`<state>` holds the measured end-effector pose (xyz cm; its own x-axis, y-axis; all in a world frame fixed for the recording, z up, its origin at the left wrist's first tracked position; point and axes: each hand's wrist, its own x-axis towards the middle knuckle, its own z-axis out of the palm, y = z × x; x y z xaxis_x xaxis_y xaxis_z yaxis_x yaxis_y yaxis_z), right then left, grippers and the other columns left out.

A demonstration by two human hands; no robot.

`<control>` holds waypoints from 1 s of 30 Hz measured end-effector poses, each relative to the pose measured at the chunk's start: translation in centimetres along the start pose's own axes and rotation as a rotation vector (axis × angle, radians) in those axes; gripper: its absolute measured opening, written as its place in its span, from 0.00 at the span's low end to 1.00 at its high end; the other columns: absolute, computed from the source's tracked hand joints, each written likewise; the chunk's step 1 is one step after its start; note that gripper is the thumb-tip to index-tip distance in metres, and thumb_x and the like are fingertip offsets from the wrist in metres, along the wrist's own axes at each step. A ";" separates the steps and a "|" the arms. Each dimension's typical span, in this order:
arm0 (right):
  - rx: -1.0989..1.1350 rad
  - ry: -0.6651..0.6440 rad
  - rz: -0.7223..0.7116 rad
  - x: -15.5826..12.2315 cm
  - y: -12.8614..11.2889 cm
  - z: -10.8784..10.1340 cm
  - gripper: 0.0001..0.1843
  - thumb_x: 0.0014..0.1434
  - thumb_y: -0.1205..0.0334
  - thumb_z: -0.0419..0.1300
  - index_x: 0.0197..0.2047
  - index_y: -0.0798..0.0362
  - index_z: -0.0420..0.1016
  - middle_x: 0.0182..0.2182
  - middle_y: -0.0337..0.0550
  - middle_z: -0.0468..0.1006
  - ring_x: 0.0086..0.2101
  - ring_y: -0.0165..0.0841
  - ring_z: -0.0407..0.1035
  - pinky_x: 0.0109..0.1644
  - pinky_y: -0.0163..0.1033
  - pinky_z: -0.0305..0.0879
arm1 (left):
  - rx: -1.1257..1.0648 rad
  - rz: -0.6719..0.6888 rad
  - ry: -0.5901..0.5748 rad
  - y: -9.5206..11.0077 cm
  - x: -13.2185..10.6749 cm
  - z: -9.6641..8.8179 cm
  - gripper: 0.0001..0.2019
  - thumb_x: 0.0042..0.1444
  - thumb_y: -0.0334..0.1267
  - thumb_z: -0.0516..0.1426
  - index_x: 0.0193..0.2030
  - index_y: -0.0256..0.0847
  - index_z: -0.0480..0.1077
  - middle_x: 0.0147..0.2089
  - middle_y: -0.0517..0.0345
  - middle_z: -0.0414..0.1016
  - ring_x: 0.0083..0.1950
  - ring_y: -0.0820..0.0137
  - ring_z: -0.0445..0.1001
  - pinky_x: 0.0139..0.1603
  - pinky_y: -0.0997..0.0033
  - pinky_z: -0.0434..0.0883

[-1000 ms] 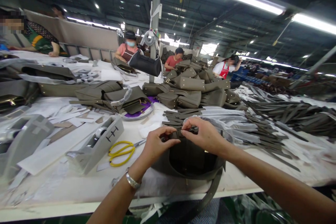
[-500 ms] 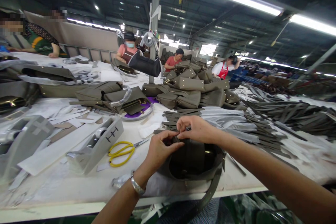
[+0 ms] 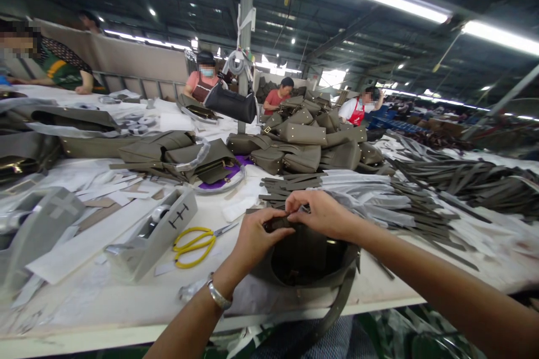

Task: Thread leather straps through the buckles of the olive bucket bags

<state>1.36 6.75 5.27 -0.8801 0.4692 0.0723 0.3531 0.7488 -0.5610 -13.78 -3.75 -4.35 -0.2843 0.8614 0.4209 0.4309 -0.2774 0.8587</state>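
An olive-grey handbag [image 3: 332, 280] stands at the near edge of the table, its mouth open toward me and its strap hanging over the edge. My left hand [image 3: 256, 238] pinches the bag's far left rim between thumb and fingers. Right beside it, my right hand [image 3: 318, 213] has its fingertips closed on the same stretch of rim. Any small part between the fingertips is hidden. Yellow-handled scissors [image 3: 196, 245] lie on the table left of my left hand.
Two tape dispensers [image 3: 154, 235] [image 3: 37, 241] stand at left among paper strips. Olive bags [image 3: 295, 146] are heaped ahead, and dark straps [image 3: 421, 213] spread at right. A black bag [image 3: 231, 102] hangs by a post [image 3: 247, 39]. Several people work across the table.
My right hand has shifted slightly down and toward the left hand, still at the rim. The flap inside the bag's mouth sits lower. The view has moved a little.
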 end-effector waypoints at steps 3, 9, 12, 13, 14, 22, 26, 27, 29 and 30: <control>-0.128 0.036 -0.103 0.0 -0.1 0.5 0.09 0.57 0.66 0.64 0.43 0.51 0.75 0.36 0.39 0.80 0.40 0.35 0.72 0.48 0.40 0.63 | -0.056 -0.017 0.002 -0.2 0.0 -0.5 0.16 0.48 0.38 0.68 0.45 0.44 0.78 0.43 0.55 0.81 0.45 0.63 0.78 0.48 0.65 0.73; -0.486 0.050 -0.162 -0.7 -0.3 1.1 0.26 0.56 0.60 0.66 0.57 0.52 0.69 0.52 0.50 0.73 0.50 0.42 0.68 0.53 0.44 0.61 | -0.081 0.054 0.125 0.0 -0.6 -1.0 0.10 0.54 0.34 0.63 0.43 0.43 0.78 0.49 0.52 0.77 0.51 0.63 0.76 0.51 0.65 0.75; -0.625 -0.014 -0.152 -0.4 -0.4 1.0 0.17 0.56 0.63 0.66 0.50 0.52 0.74 0.44 0.48 0.78 0.46 0.43 0.70 0.50 0.45 0.62 | -0.070 0.035 0.163 0.5 -1.0 -0.4 0.12 0.55 0.33 0.62 0.46 0.44 0.77 0.47 0.54 0.78 0.48 0.66 0.76 0.50 0.67 0.75; -0.659 -0.024 -0.175 -0.3 -0.4 0.9 0.14 0.56 0.63 0.65 0.47 0.52 0.76 0.41 0.47 0.79 0.45 0.43 0.70 0.51 0.46 0.61 | -0.091 0.012 0.179 0.6 -1.0 -0.2 0.13 0.55 0.33 0.61 0.48 0.44 0.76 0.46 0.54 0.78 0.47 0.66 0.77 0.50 0.67 0.75; -0.683 -0.026 -0.203 -0.2 -0.5 0.8 0.11 0.57 0.62 0.65 0.44 0.52 0.77 0.40 0.47 0.79 0.45 0.43 0.70 0.53 0.47 0.60 | -0.130 -0.018 0.190 0.6 -1.1 -0.1 0.15 0.55 0.34 0.62 0.50 0.43 0.75 0.44 0.54 0.78 0.45 0.67 0.77 0.50 0.67 0.75; -0.880 -0.034 -0.287 0.1 -2.2 0.4 0.07 0.62 0.63 0.60 0.39 0.55 0.79 0.33 0.49 0.82 0.38 0.39 0.75 0.67 0.50 0.43 | -0.484 -0.237 0.369 0.0 -1.6 -3.1 0.23 0.45 0.37 0.69 0.49 0.38 0.73 0.35 0.60 0.76 0.38 0.74 0.75 0.45 0.73 0.74; -0.924 -0.078 -0.264 0.3 -2.7 -0.1 0.08 0.59 0.60 0.63 0.35 0.56 0.80 0.31 0.51 0.82 0.36 0.42 0.76 0.66 0.53 0.46 | -0.462 -0.261 0.457 -1.1 -2.7 -6.1 0.23 0.43 0.37 0.70 0.47 0.39 0.74 0.31 0.65 0.71 0.36 0.76 0.73 0.46 0.75 0.73; -0.923 -0.085 -0.263 0.3 -2.8 -0.4 0.08 0.58 0.59 0.65 0.35 0.56 0.80 0.31 0.51 0.82 0.36 0.43 0.76 0.66 0.54 0.47 | -0.447 -0.260 0.489 -1.6 -3.1 -7.0 0.23 0.42 0.37 0.70 0.47 0.39 0.74 0.30 0.66 0.69 0.36 0.77 0.72 0.47 0.75 0.73; -0.929 -0.096 -0.260 0.4 -2.6 -1.0 0.09 0.56 0.58 0.67 0.35 0.57 0.80 0.30 0.52 0.82 0.36 0.44 0.76 0.65 0.55 0.47 | -0.406 -0.260 0.576 -3.0 -4.0 -9.1 0.23 0.40 0.36 0.71 0.45 0.39 0.75 0.29 0.68 0.66 0.35 0.78 0.71 0.49 0.75 0.73; -0.934 -0.101 -0.259 0.5 -2.5 -1.4 0.10 0.56 0.58 0.67 0.34 0.57 0.80 0.30 0.53 0.82 0.36 0.44 0.76 0.65 0.56 0.48 | -0.380 -0.258 0.625 -3.8 -4.5 -10.3 0.23 0.39 0.36 0.71 0.44 0.39 0.75 0.28 0.68 0.64 0.34 0.77 0.71 0.50 0.74 0.73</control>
<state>0.49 5.74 7.83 -0.9736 0.2282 0.0057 0.2161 0.9133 0.3452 -22.94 -10.97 -6.50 -0.8146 0.5502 0.1835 -0.0060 -0.3243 0.9459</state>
